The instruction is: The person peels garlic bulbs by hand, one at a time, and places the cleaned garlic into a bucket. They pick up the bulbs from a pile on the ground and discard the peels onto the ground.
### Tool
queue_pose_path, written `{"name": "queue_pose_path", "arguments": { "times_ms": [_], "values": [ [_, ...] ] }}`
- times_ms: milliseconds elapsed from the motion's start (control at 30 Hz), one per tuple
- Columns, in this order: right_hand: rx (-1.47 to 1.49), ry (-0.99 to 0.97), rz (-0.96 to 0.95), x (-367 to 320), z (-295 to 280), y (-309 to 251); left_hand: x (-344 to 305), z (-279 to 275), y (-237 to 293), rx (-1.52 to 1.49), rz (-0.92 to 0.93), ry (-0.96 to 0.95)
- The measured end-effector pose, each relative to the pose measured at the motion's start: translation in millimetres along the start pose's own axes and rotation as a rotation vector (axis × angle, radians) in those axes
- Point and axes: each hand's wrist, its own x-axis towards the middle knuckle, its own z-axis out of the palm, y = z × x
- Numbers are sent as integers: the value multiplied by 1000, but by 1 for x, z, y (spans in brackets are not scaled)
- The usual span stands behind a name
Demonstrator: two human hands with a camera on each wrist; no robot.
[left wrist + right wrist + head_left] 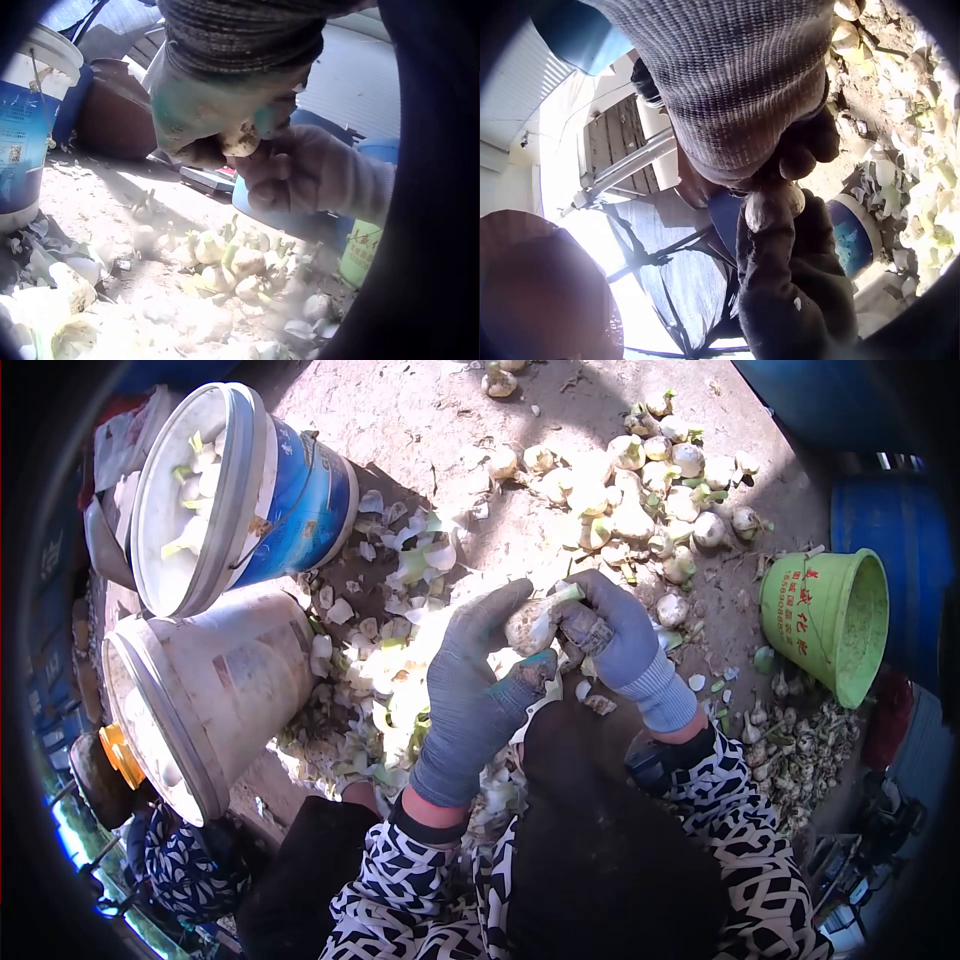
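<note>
Both hands wear grey knit gloves and meet in front of the lap. My left hand [462, 685] grips a whitish garlic bulb [524, 632] between its fingers and thumb; green stains show on the glove's thumb. At the stem end, the dirt-darkened fingers of my right hand [622, 635] are curled and pinch the bulb's top. In the left wrist view the bulb [241, 140] shows dirty patches, partly covered by the gloves. The right wrist view shows the bulb [774, 206] between both hands. Below them lie pale garlic skins [405, 685].
A pile of garlic bulbs [640, 500] lies ahead on the ground. To the left, a blue-and-white bucket [300, 500] holds peeled bulbs, beside a whitish bucket [230, 680]. At the right, a green bucket [815, 615] tilts near a heap of small garlic [810, 755].
</note>
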Motion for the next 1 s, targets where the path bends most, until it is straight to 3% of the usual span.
{"name": "queue_pose_path", "arguments": {
  "times_ms": [33, 100, 133, 167, 233, 267, 333, 367, 433, 467, 500, 567, 600, 667, 700, 767, 900, 967, 1000],
  "values": [
    [4, -4, 6, 0, 0, -2, 0, -3, 9, -210, -128, -16],
    [10, -39, 30, 2, 1, -8, 2, -11, 19, -286, -300, -73],
    [75, -75, 49, 4, 1, -8, 5, -13, 27, -40, -311, -126],
    [79, -78, 55, 4, 1, -10, 4, -14, 14, -343, -365, -91],
    [502, -227, 339, 5, 1, -16, 3, -27, -5, -380, -280, -117],
    [562, -260, 384, 5, 2, -17, 4, -27, 0, -379, -284, -110],
    [641, -282, 404, 6, 3, -16, 10, -25, 14, -383, -516, -3],
    [717, -297, 420, 7, 3, -15, 12, -29, 6, -383, -519, 2],
    [777, -374, 450, 9, 6, -10, 14, -41, -17, 908, 351, -157],
    [834, -443, 471, 10, 9, -7, 19, -42, -11, 852, 262, -234],
    [890, -512, 488, 11, 12, -5, 19, -43, -28, 358, 178, -151],
    [910, -496, 450, 15, 18, 0, 28, -52, -53, 721, 53, 12],
    [1040, -448, 426, 17, 19, 3, 27, -44, -40, 722, 58, 8],
    [1172, -404, 389, 16, 26, 16, 6, -18, -7, -215, -100, 150],
    [1157, -458, 431, 14, 27, 12, -3, -3, 1, -222, -31, 145],
    [1141, -574, 444, 10, 30, 17, -7, -17, -4, -267, -154, 111],
    [1269, -557, 403, 8, 25, 6, -3, -35, 2, -507, -302, -1],
    [1201, -497, 261, 2, 20, 15, 1, -41, 7, -407, -294, -160],
    [1253, -431, 308, -1, 15, 13, 1, -41, 13, -181, -253, -150]
  ]
}}
